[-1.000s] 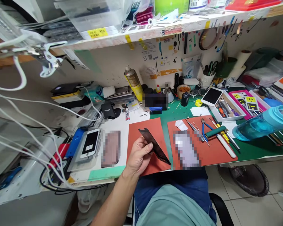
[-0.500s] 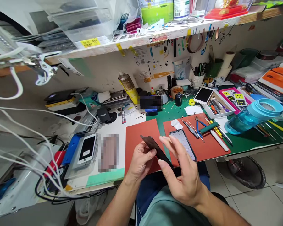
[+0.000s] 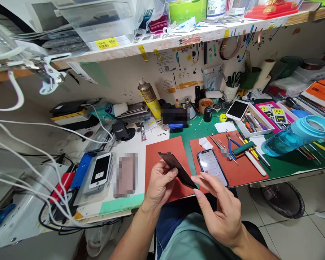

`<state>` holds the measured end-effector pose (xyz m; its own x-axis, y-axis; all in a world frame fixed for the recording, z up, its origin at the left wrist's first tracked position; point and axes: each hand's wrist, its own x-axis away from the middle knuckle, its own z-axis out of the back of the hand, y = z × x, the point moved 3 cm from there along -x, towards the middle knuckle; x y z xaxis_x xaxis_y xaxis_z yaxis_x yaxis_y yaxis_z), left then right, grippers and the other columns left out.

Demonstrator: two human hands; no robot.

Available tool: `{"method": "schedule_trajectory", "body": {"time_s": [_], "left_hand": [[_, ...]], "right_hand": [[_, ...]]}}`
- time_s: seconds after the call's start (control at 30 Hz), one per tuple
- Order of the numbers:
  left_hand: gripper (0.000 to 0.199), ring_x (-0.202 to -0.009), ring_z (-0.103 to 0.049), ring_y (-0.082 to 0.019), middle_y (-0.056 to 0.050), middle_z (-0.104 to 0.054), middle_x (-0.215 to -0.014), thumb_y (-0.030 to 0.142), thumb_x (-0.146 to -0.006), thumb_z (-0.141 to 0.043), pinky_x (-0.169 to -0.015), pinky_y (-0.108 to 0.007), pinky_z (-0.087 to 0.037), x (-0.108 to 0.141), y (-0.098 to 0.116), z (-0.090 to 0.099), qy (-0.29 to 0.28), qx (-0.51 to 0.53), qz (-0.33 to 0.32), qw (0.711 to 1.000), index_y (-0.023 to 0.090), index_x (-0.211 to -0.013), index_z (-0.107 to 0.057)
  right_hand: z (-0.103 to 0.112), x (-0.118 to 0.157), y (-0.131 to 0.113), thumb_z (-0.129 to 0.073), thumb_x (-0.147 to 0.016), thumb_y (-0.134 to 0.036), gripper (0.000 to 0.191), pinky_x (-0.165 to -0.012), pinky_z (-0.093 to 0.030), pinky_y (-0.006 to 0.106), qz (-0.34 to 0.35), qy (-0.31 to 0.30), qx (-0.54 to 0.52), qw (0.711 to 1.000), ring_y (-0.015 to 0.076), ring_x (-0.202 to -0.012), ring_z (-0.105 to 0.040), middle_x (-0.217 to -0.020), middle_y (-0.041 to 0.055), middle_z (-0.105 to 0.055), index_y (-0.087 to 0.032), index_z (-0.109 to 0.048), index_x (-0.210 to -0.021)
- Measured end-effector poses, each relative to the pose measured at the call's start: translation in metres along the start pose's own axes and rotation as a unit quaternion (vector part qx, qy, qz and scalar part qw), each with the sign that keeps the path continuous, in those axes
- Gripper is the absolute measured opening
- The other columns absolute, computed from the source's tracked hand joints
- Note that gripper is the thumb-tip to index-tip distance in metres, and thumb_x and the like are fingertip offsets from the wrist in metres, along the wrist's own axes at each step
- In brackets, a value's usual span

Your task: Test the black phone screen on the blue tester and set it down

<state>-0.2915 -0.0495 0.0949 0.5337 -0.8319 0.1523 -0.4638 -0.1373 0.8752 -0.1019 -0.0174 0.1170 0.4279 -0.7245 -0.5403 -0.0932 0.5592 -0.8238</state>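
My left hand [image 3: 159,184] grips a thin, dark phone screen [image 3: 180,169] by its left side, thumb on top and fingers beneath. The panel is tilted above the left reddish-brown mat [image 3: 158,150]. My right hand [image 3: 222,213] has thumb and fingertips closed on the panel's lower right end. Just beyond that hand, a phone with a lit display [image 3: 211,164] lies on the right mat [image 3: 250,173]. A crumpled white paper [image 3: 205,143] sits at that phone's top edge.
Tweezers, pliers [image 3: 231,147] and a green-handled tool [image 3: 243,148] lie on the right mat. A blue water bottle [image 3: 295,137] leans at the right. A white phone [image 3: 100,169] and loose white cables are at the left. A loaded shelf [image 3: 168,43] overhangs the bench.
My right hand has moved from hovering over the panel to its lower right end, closing thumb and fingers there. My left hand keeps its hold. The view has shifted slightly.
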Motion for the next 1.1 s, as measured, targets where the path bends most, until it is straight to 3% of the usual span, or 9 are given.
{"method": "schedule_trajectory", "body": {"time_s": [0.2,0.4,0.63,0.8,1.0,1.1], "left_hand": [[0.034,-0.064,-0.066,-0.013,0.001,-0.069,-0.067,0.033,-0.057,-0.101,-0.06,-0.021,-0.053,-0.003,0.003,0.0,-0.007,0.006,-0.022,1.0,0.02,-0.076,-0.075],[0.032,-0.064,-0.066,-0.013,0.002,-0.068,-0.067,0.032,-0.059,-0.1,-0.06,-0.022,-0.053,-0.002,0.004,0.002,-0.009,0.001,-0.029,1.0,0.022,-0.079,-0.077],[0.031,-0.067,-0.067,-0.015,-0.002,-0.072,-0.071,0.032,-0.06,-0.1,-0.063,-0.023,-0.054,-0.001,0.002,0.001,-0.013,-0.028,-0.044,0.999,0.02,-0.077,-0.077],[0.031,-0.066,-0.067,-0.015,-0.003,-0.072,-0.069,0.035,-0.06,-0.1,-0.063,-0.025,-0.055,0.001,0.003,0.001,-0.022,-0.046,-0.054,0.997,0.021,-0.076,-0.077],[0.036,-0.069,-0.068,-0.013,-0.004,-0.076,-0.076,0.035,-0.055,-0.102,-0.068,-0.023,-0.057,0.0,0.005,0.005,0.026,-0.036,-0.047,0.998,0.02,-0.078,-0.079],[0.037,-0.069,-0.068,-0.012,-0.003,-0.076,-0.075,0.034,-0.054,-0.102,-0.07,-0.022,-0.057,-0.001,0.005,0.006,0.031,-0.029,-0.045,0.998,0.02,-0.08,-0.08]], "right_hand": [[0.003,-0.001,0.001,-0.066,-0.093,-0.003,0.063,-0.097,-0.063,0.039,0.008,0.027,0.026,0.999,0.023,-0.103,-0.078,-0.115,0.0058,-0.079,-0.027,-0.052,-0.15],[-0.002,-0.003,0.01,-0.072,-0.096,-0.015,0.049,-0.098,-0.062,0.033,-0.084,0.041,-0.01,0.996,0.0188,-0.102,-0.077,-0.111,0.0022,-0.078,-0.03,-0.058,-0.141],[-0.007,-0.013,0.004,-0.071,-0.097,-0.017,0.04,-0.088,-0.061,0.027,-0.12,0.068,-0.032,0.99,0.0131,-0.085,-0.074,-0.095,-0.0029,-0.078,-0.029,-0.061,-0.134],[-0.005,-0.014,0.005,-0.07,-0.097,-0.021,0.037,-0.092,-0.058,0.027,-0.165,0.054,-0.066,0.983,0.0121,-0.082,-0.073,-0.089,-0.0039,-0.077,-0.029,-0.062,-0.133],[0.005,-0.011,0.007,-0.07,-0.098,-0.03,0.031,-0.083,-0.058,0.027,-0.204,0.082,-0.081,0.972,0.0137,-0.079,-0.07,-0.088,-0.0003,-0.074,-0.026,-0.067,-0.129],[0.022,-0.003,0.009,-0.071,-0.097,-0.036,0.028,-0.076,-0.058,0.025,-0.225,0.112,-0.062,0.966,0.0158,-0.082,-0.07,-0.093,0.0032,-0.073,-0.024,-0.072,-0.122]]}}
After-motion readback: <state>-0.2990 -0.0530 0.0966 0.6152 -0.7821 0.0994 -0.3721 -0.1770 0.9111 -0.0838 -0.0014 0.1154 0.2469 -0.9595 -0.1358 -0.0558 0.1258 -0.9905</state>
